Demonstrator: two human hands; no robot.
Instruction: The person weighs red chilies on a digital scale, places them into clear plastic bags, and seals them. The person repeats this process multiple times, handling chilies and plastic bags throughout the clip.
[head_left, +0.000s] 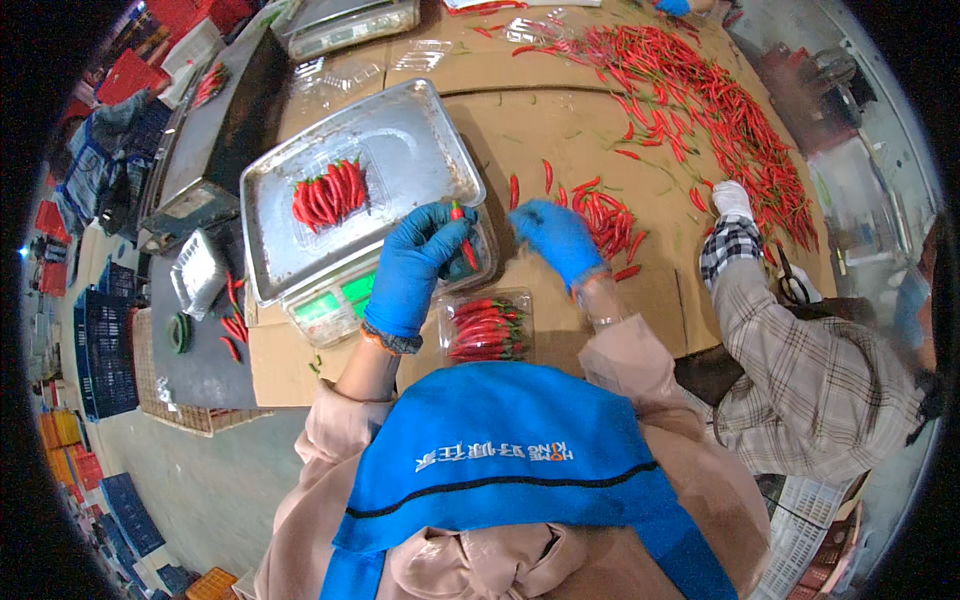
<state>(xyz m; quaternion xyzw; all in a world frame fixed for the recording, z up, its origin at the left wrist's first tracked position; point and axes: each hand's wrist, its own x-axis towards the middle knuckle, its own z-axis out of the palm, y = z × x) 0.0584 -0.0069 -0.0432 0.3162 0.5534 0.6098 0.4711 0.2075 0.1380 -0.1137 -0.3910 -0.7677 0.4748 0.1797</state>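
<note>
My left hand (420, 259), in a blue glove, pinches a red chili pepper (463, 236) near the front right corner of a metal tray (405, 142). The tray sits on a digital scale (330, 311) with a lit green display. On the tray, a clear plastic container holds a row of red chilies (328, 196). My right hand (555, 232), gloved in blue and slightly blurred, is beside a small pile of loose chilies (611, 229); its fingertips are curled, and whether they grip anything is unclear. Between my arms, close to my body, lies a clear container filled with chilies (489, 330).
A large heap of red chilies (720, 112) covers the far right of the cardboard-topped table (525, 142). At right, a person in a plaid sleeve (795, 360) reaches over with a white glove, near scissors (787, 281). Empty clear trays (199, 274), tape and another scale stand left.
</note>
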